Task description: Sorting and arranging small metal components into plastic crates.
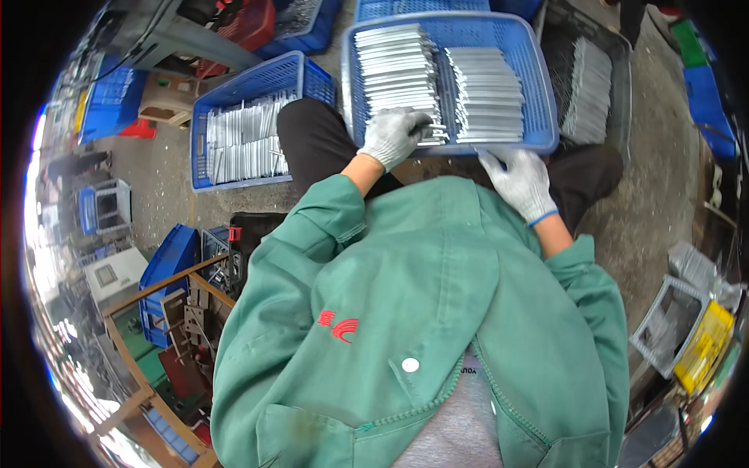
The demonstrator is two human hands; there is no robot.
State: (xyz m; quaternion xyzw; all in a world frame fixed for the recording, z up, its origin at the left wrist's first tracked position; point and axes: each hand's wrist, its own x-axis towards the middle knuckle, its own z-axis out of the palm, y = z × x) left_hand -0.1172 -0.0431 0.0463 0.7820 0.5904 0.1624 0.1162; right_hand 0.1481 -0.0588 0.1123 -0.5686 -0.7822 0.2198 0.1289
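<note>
A blue plastic basket (548, 117) sits in front of me with two rows of silvery metal tubes (398, 66), (488, 90) lying side by side. My left hand (392, 137), in a whitish knit glove with dark fingertips, is at the near end of the left row. Its fingers are curled onto the tubes there; how many they grip is hidden. My right hand (521, 183), gloved alike with a blue cuff edge, is by the basket's near rim below the right row. Its thumb and fingers are apart, the fingertips close to the rim, and no tube shows in it.
At left stands another blue basket (253, 82) of shorter metal pieces. A dark crate (620, 93) with more tubes is at right. My knees flank the middle basket. A wooden-framed bench (168, 292) is at lower left; grey and yellow baskets (706, 347) lie at lower right.
</note>
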